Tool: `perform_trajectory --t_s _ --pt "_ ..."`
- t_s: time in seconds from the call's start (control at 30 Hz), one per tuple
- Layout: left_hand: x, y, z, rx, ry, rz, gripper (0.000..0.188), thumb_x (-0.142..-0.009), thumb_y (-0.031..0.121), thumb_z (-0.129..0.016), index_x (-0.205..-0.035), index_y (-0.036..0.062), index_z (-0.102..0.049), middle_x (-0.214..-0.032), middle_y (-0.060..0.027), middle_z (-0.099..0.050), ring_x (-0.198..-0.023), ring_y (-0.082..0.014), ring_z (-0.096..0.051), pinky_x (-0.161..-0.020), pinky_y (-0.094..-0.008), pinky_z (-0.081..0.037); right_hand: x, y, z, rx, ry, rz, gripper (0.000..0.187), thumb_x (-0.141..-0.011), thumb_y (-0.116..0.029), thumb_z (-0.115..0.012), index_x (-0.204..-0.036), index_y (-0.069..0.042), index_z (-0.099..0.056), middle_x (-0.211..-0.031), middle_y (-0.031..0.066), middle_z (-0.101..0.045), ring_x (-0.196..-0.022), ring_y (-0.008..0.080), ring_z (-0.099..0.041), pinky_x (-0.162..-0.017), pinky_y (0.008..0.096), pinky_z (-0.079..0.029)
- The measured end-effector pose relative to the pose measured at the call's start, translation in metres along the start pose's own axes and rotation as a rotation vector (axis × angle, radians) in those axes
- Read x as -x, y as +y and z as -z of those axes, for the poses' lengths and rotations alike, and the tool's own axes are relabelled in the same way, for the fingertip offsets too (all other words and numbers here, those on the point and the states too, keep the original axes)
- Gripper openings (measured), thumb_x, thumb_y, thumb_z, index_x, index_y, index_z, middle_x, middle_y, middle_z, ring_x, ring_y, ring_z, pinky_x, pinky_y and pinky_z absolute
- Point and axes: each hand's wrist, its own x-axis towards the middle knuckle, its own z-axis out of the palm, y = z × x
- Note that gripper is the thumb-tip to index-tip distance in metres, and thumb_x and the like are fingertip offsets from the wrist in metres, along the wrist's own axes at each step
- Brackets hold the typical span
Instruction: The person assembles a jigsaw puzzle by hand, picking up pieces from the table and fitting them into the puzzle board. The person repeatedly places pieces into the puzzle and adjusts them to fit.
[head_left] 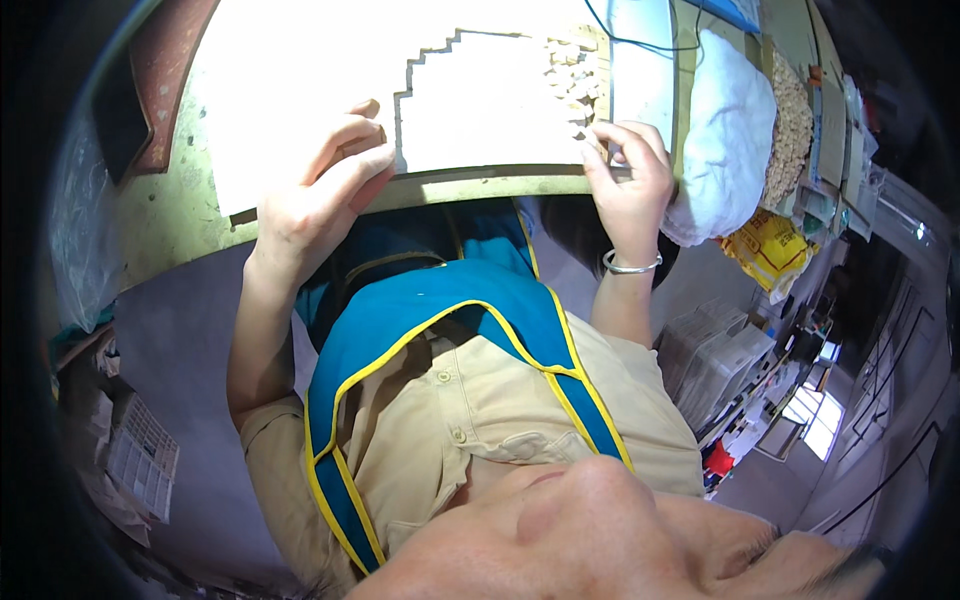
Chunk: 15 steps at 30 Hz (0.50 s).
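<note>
Under bright light, a glaring white panel [480, 105] lies on the bench in front of me, with a dark stepped outline along its left and upper side. My left hand [325, 185] is beside that stepped line, its fingers loosely bent and apart, with nothing visible in them. Several small pale blocks [572, 75] are heaped along the panel's right side. At the near end of this heap is my right hand [635, 165], thumb and forefinger brought together at a small pale block [579, 131]. Glare hides the detail of the white surface.
A white cloth bundle [725, 130] sits to the right, beside a heap of small tan pieces [788, 130]. A yellow bag [768, 250] hangs near the bench's right end. A dark cable [640, 42] crosses the far right. Clear plastic [85, 230] hangs at left.
</note>
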Motion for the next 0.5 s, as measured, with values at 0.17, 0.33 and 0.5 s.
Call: perform_trajectory --t_s 0.17,0.33,0.5 --pt "0.001 0.000 -0.001 0.000 0.011 0.002 0.027 -0.084 -0.008 -0.086 -0.106 0.0056 -0.081 -0.114 -0.0105 -0.074 -0.117 -0.0260 -0.078 -0.098 -0.0350 -0.067 0.004 0.003 -0.016 0.071 -0.019 0.034 0.022 -0.083 -0.015 -0.091 -0.102 -0.012 -0.081 -0.105 0.0033 -0.073 -0.097 0.0227 -0.070 -0.091 0.0402 -0.045" --pt "0.005 -0.003 0.002 -0.043 -0.019 -0.007 0.025 -0.087 -0.004 -0.086 -0.109 0.0067 -0.081 -0.117 -0.0111 -0.074 -0.119 -0.0274 -0.078 -0.099 -0.0355 -0.066 -0.008 -0.019 -0.032 0.023 -0.022 0.221 0.017 -0.085 -0.013 -0.089 -0.100 -0.013 -0.081 -0.102 0.0011 -0.072 -0.099 0.0199 -0.068 -0.092 0.0400 -0.042" --pt "0.009 -0.007 0.002 -0.030 -0.036 -0.011 0.026 -0.088 -0.004 -0.087 -0.112 0.0063 -0.083 -0.120 -0.0144 -0.075 -0.125 -0.0305 -0.076 -0.104 -0.0376 -0.065 -0.030 -0.055 -0.066 -0.067 -0.107 0.396 0.017 -0.091 -0.018 -0.085 -0.104 -0.011 -0.079 -0.104 0.0089 -0.071 -0.102 0.0286 -0.068 -0.095 0.0455 -0.043"
